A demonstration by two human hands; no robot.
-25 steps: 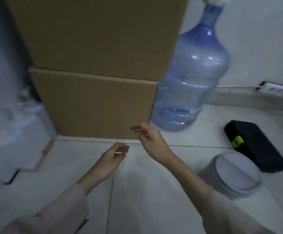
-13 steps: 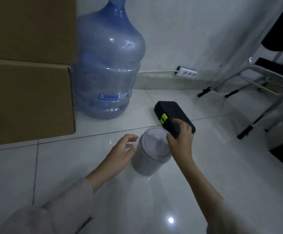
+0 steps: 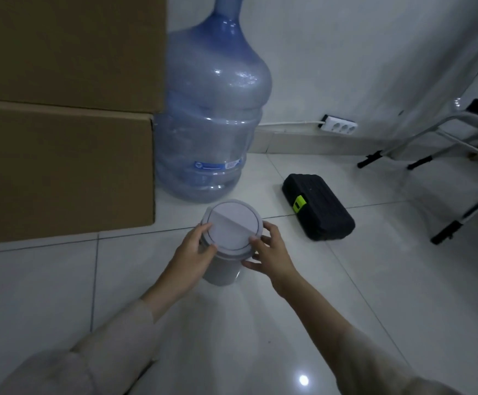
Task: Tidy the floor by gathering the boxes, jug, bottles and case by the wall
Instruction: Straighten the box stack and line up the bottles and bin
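Note:
A small grey round bin with a flat swing lid stands on the tiled floor. My left hand clasps its left side and my right hand clasps its right side just under the lid. Behind it a large blue water jug stands against the wall. Two stacked cardboard boxes fill the left side, touching the jug. A black case with a yellow-green latch lies on the floor to the right of the bin.
A white power strip lies along the baseboard behind the case. Metal legs of a folding stand with black feet reach in from the right. Glossy white floor tiles spread in front of me.
The view swung right from the boxes toward the bin. Both hands moved from in front of the boxes to the grey bin and closed around its sides.

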